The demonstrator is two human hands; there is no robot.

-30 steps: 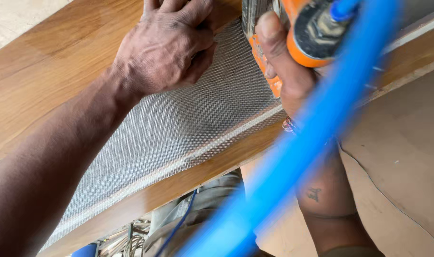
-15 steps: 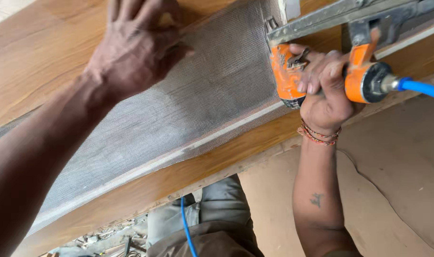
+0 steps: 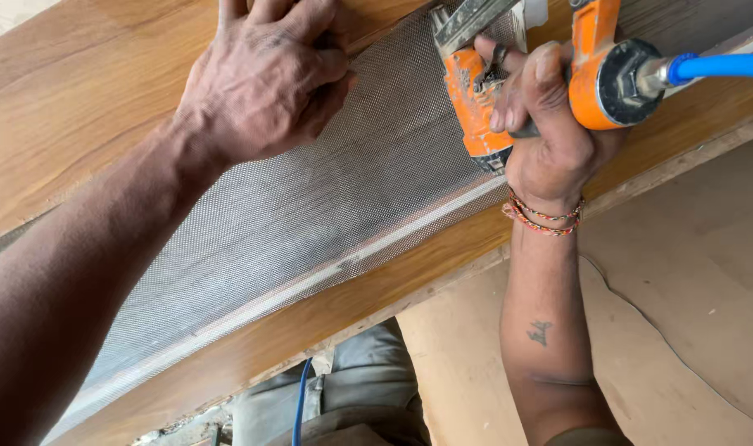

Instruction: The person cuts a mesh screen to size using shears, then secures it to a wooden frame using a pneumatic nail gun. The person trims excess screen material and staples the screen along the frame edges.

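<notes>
My left hand (image 3: pixel 265 78) presses down, fingers curled, on a grey metal mesh strip (image 3: pixel 310 215) that lies along a wooden board (image 3: pixel 79 91). My right hand (image 3: pixel 550 124) grips an orange pneumatic nail gun (image 3: pixel 558 74) with its metal nose set against the upper right part of the mesh. A blue air hose (image 3: pixel 723 66) runs from the gun's rear off the right edge. A beaded bracelet circles my right wrist.
The board's near edge (image 3: pixel 376 297) runs diagonally from lower left to upper right. Beneath it are a plywood sheet on the floor (image 3: pixel 690 289), my grey trouser leg (image 3: pixel 368 388) and another stretch of blue hose (image 3: pixel 300 405).
The blue hose that crossed the view has swung off to the right. The nail gun and my right hand have come lower and clearer over the mesh. My left hand stays pressed on it.
</notes>
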